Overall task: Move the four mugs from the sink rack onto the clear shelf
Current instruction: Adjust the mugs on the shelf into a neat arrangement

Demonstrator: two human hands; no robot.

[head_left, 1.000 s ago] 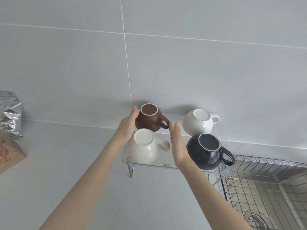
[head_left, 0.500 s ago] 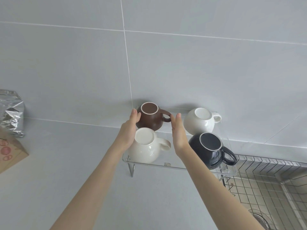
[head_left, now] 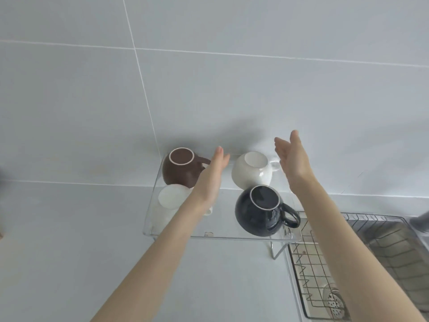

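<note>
Several round mugs stand upside down on the clear shelf (head_left: 232, 235): a brown mug (head_left: 180, 169) at the back left, a white mug (head_left: 251, 170) at the back right, a second white mug (head_left: 168, 205) at the front left, a dark navy mug (head_left: 261, 211) at the front right. My left hand (head_left: 212, 176) is flat and open between the brown mug and the back white mug, its forearm partly hiding the front white mug. My right hand (head_left: 292, 159) is open and raised just right of the back white mug. Neither hand holds anything.
The wire sink rack (head_left: 362, 263) lies over the sink to the right of the shelf, with the drain (head_left: 335, 300) below it. A tiled wall rises right behind the shelf. Grey counter spreads left and in front.
Both hands have left the brown mug and shifted right: the left now lies between the two back mugs, the right beyond the back white mug. The view has also moved right.
</note>
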